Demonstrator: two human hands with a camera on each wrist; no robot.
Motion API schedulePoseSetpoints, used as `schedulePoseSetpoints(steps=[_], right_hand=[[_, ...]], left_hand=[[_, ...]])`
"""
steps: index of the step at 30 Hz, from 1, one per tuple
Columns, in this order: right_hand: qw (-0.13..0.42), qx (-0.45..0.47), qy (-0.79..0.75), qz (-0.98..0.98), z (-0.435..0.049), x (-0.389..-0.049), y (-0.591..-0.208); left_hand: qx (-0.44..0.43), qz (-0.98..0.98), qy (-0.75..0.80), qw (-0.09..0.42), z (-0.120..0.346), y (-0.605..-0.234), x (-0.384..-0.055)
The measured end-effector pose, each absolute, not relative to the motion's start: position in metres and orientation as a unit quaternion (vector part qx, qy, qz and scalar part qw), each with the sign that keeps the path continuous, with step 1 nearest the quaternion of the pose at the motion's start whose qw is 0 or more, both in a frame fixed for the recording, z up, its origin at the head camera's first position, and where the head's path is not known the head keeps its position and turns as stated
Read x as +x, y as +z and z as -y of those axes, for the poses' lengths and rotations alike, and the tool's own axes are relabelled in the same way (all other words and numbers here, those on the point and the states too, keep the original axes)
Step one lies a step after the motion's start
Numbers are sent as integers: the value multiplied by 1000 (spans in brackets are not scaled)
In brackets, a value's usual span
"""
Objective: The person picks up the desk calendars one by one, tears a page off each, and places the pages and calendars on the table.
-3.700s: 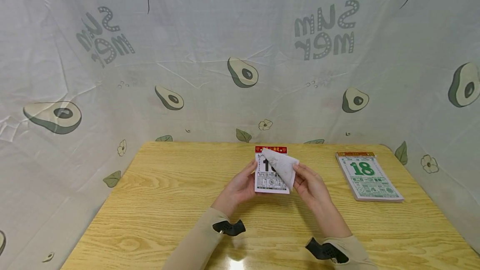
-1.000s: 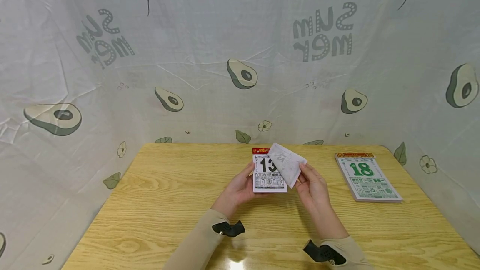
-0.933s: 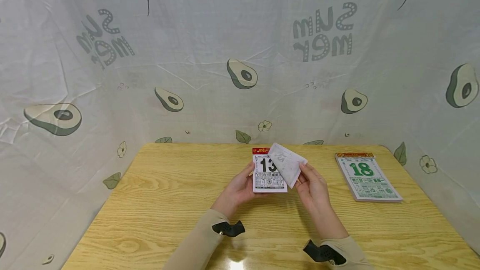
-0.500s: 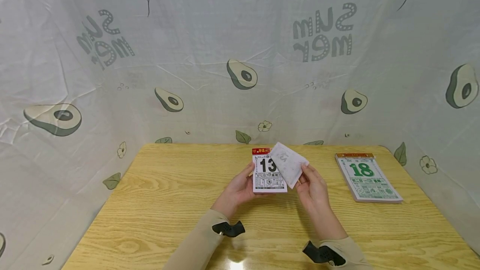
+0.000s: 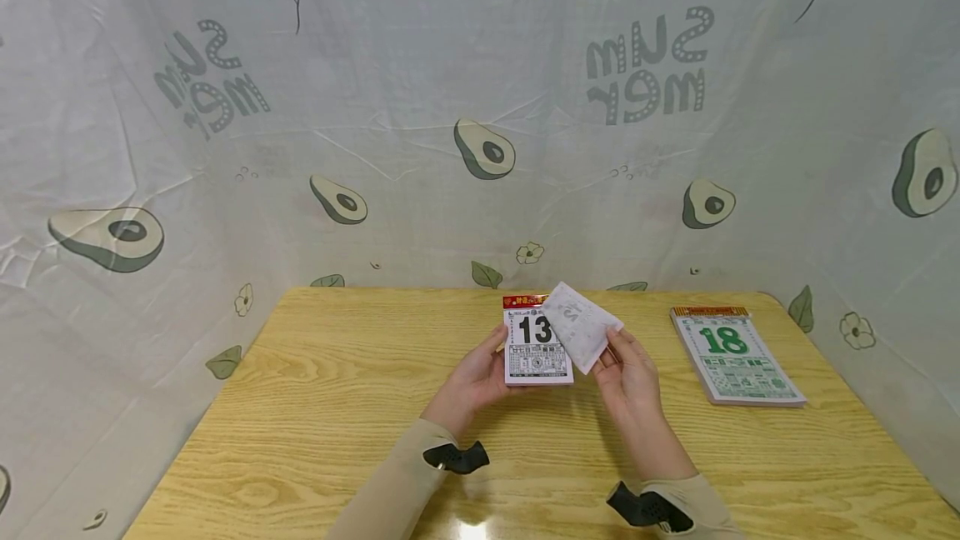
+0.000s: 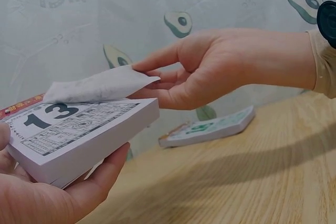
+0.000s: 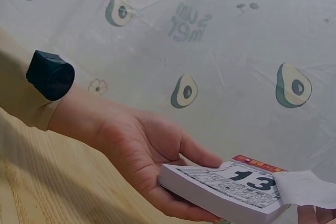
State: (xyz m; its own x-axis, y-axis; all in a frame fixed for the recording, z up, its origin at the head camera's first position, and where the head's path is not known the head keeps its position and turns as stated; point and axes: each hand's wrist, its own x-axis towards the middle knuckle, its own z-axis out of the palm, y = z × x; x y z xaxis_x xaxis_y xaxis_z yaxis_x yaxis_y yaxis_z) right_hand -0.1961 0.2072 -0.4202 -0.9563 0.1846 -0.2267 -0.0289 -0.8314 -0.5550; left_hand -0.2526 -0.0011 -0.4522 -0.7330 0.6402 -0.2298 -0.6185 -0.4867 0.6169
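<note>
A thick tear-off calendar [image 5: 536, 363] with a red header and a large black 13 rests in my left hand [image 5: 474, 375]. My thumb is at its left edge, and the fingers pass underneath, as the right wrist view shows. With thumb and fingers, my right hand [image 5: 632, 373] pinches a thin white sheet [image 5: 581, 327] by its lower right corner. The sheet lies turned over, a faint mirrored 12 showing through, and slants across the calendar's upper right. In the left wrist view the sheet [image 6: 100, 87] bows above the block, its far end covering part of the red header.
A second tear-off calendar [image 5: 738, 357] with a green 18 lies on the wooden table [image 5: 322, 407] to the right. Behind the table hangs a pale curtain [image 5: 420, 90] printed with avocados.
The sheet has shifted right and upward with my right hand, uncovering the whole 13, which it partly hid 3.7 seconds ago. My left hand keeps its hold almost unmoved.
</note>
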Motion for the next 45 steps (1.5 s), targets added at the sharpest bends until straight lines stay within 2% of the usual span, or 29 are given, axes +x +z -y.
schedulePoseSetpoints(steps=[45], right_hand=[[97,-155,959,218,-217,-194,-410]], left_hand=[[-6,-345,871,350,4,-454,-256]])
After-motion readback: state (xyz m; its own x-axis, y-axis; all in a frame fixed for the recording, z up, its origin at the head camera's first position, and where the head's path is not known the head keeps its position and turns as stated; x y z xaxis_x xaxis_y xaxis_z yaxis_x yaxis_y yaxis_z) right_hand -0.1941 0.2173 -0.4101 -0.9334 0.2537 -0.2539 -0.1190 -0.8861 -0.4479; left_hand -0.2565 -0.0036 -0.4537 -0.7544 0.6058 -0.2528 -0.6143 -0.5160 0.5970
